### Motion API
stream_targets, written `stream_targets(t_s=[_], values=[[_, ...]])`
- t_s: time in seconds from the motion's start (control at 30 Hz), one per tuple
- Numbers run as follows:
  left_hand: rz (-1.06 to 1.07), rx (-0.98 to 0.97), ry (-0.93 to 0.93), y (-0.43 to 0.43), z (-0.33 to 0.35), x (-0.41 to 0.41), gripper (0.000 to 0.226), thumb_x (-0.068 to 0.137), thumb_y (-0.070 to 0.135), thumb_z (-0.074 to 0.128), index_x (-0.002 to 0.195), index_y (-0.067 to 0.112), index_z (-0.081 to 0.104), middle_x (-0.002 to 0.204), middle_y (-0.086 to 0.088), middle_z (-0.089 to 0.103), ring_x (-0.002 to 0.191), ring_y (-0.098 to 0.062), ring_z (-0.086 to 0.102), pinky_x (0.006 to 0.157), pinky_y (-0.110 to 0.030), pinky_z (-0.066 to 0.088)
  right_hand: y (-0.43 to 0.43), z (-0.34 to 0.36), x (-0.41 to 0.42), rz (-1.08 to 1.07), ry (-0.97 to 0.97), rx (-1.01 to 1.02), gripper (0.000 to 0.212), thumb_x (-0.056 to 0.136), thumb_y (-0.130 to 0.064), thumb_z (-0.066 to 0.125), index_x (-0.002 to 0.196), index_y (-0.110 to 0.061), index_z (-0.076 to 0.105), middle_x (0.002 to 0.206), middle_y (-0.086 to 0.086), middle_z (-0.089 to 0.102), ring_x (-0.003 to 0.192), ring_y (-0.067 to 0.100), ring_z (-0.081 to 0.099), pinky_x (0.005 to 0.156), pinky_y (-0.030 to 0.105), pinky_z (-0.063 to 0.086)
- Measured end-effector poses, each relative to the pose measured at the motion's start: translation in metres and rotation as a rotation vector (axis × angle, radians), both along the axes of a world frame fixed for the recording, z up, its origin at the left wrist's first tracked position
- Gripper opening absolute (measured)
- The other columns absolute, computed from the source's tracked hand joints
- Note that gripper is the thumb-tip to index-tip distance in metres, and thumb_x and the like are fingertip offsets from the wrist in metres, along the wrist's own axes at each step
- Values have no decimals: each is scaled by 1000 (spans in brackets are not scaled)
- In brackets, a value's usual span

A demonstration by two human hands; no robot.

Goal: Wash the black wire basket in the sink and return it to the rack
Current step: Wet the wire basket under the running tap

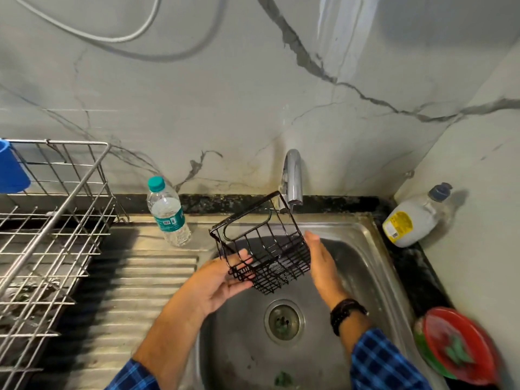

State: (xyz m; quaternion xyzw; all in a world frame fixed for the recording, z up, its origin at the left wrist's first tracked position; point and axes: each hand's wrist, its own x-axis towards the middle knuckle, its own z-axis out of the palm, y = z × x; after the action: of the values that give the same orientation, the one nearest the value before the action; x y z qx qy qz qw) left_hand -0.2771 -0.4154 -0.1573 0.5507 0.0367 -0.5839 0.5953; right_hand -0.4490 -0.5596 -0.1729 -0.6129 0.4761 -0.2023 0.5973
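Note:
The black wire basket (261, 246) hangs tilted over the steel sink (363, 266), just under the chrome tap (292, 178). A thin stream of water runs from the tap into it. My left hand (225, 280) grips the basket's lower left corner, fingers through the wires. My right hand (323, 263) lies flat against the basket's right side, fingers straight. The steel wire dish rack (50, 235) stands at the left on the counter.
A clear water bottle with a teal cap (167, 212) stands on the ribbed drainboard (135, 291). A white detergent bottle (413, 218) sits in the right corner. Red and green plates (455, 344) rest at the sink's right edge. A blue cup (11, 167) hangs on the rack.

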Motion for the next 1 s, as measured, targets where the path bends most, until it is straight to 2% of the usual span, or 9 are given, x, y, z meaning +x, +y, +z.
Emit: stream_targets(t_s=[0.2,0.3,0.47,0.57,0.67,0.77,0.8,0.9,1.0], values=[[16,-47,120,9,-16,1,41,88,3,60,126,-13,59,124,-32,65,104,-39,67,77,-42,62,-20,13,4,21,133,259,62,100,-62,36,154,-30,34,161,2,32,143,26,35,111,50,39],[-12,-30,27,2,-16,-5,56,72,6,73,124,-11,60,119,-27,69,99,-33,71,71,-35,64,-13,19,13,-10,137,122,86,85,-85,31,155,-34,31,164,0,26,150,25,24,120,52,24],[-44,-62,-29,4,-19,-18,41,75,1,71,116,-6,66,118,-22,71,108,-30,70,81,-34,62,26,30,9,-56,-114,-116,41,107,-39,35,134,-13,53,147,-5,48,127,-9,45,105,17,31],[-40,-141,18,20,-26,-22,38,75,-3,67,113,-6,68,122,-22,70,116,-33,66,88,-37,59,37,16,-5,-68,-49,-235,61,98,-66,36,150,-34,38,159,-18,30,145,-5,24,121,32,17],[-87,-213,-83,38,-25,-31,27,81,-10,62,104,-1,71,115,-18,74,112,-30,69,82,-31,62,11,-5,-28,-212,-88,179,89,81,-83,49,153,-34,36,160,1,36,145,24,35,114,55,35],[-119,-259,-191,42,-34,-33,21,85,-13,64,80,7,68,90,-14,73,93,-27,74,74,-18,57,-7,-2,-45,-147,-305,698,81,78,-76,64,140,-25,56,136,14,62,121,37,62,93,59,54],[-119,-276,-161,41,-28,-36,13,81,-1,77,92,6,73,84,-12,70,80,-21,72,71,-16,57,-8,2,-47,-117,-269,729,76,78,-72,68,136,-25,58,134,16,62,115,38,65,86,58,57],[-150,-306,-160,39,-27,-42,71,51,27,94,116,5,72,79,-5,67,66,-12,61,67,-27,56,-7,2,-49,-166,-110,728,74,84,-46,77,146,-23,44,141,25,50,110,42,63,80,57,59],[-171,-211,-509,46,-23,-41,40,78,11,70,115,25,69,82,-3,56,69,-18,55,77,-46,54,-3,-2,-51,-305,-134,700,49,94,-14,56,141,-19,42,111,22,58,97,39,63,77,56,58]])
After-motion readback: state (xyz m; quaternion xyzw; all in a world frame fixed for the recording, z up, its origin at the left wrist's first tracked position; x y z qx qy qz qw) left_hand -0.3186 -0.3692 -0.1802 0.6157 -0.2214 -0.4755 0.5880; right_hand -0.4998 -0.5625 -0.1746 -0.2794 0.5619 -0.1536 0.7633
